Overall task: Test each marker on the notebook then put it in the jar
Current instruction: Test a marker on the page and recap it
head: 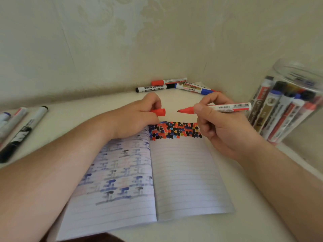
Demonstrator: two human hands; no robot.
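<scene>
An open lined notebook point(183, 173) lies on the table, its right page topped with a band of red, blue and black marks point(174, 131). My right hand point(222, 126) grips an uncapped red marker point(229, 107), tip pointing left above the page. My left hand point(138, 114) pinches the red cap point(159, 112), a short gap from the tip. A clear jar point(288, 102) at the right holds several markers.
Several loose markers point(174, 86) lie by the wall behind the notebook. More markers point(22, 126) lie at the left table edge. The wall closes in behind and at the right corner.
</scene>
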